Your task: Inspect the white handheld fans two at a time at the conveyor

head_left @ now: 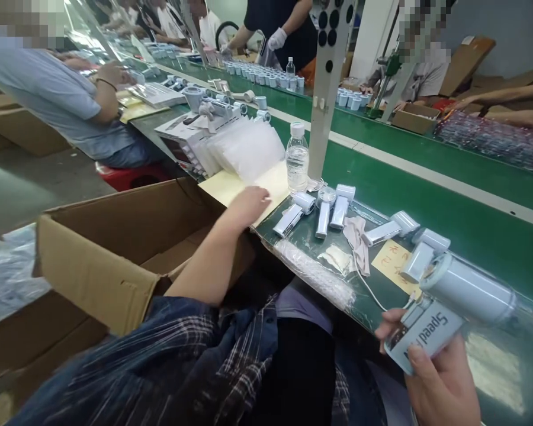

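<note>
My right hand [439, 373] is closed around the handle of a light blue, hair-dryer-shaped device [466, 290] with dark "Speed" lettering on the handle. Its round barrel points away to the right, and a white cable [371, 287] runs on the bench close to the handle. My left hand [251, 207] is over a pale yellow sheet [222, 188], fingers loosely bent, with nothing visible in them. Just beyond it rises a stack of translucent white sleeves [249, 148]. Several similar devices [323, 218] lie between my hands.
A water bottle [297, 158] stands beside a white post [326, 89]. Below my left arm is an open cardboard box [98, 284]. A roll of clear wrap [313, 275] lies along the bench edge. The green conveyor [426, 177] runs behind, with co-workers along it and at left.
</note>
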A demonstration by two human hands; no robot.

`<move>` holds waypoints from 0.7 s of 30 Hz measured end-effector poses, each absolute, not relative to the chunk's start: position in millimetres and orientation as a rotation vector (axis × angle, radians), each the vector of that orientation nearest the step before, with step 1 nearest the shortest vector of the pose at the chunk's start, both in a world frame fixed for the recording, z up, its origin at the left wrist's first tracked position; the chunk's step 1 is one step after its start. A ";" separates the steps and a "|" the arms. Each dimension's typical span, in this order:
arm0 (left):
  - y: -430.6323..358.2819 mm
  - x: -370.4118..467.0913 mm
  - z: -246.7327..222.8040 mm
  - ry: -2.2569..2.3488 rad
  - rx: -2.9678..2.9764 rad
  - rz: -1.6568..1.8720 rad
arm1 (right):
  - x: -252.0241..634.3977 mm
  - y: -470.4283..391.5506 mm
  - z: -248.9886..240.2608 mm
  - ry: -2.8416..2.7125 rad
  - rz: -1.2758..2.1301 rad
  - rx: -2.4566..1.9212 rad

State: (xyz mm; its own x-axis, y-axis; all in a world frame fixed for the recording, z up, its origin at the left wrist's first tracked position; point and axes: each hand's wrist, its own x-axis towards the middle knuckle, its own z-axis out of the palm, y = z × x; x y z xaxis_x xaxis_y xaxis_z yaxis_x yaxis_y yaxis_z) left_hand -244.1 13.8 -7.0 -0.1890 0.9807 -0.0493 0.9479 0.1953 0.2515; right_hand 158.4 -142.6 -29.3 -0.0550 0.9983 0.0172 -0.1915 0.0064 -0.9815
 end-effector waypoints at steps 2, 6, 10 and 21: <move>28.0 -276.3 -21.9 2.409 1.725 0.169 | 156.6 -141.4 -31.1 -1.126 1.331 -1.001; 51.5 -297.2 -42.8 2.490 1.656 0.181 | 155.3 -143.6 -31.0 -1.133 1.323 -0.994; 57.7 -292.5 -55.4 2.543 1.638 0.243 | 153.7 -150.4 -28.4 -1.121 1.276 -1.021; 58.3 -291.2 -61.9 2.573 1.574 0.352 | 150.0 -150.5 -25.4 -1.001 1.251 -1.020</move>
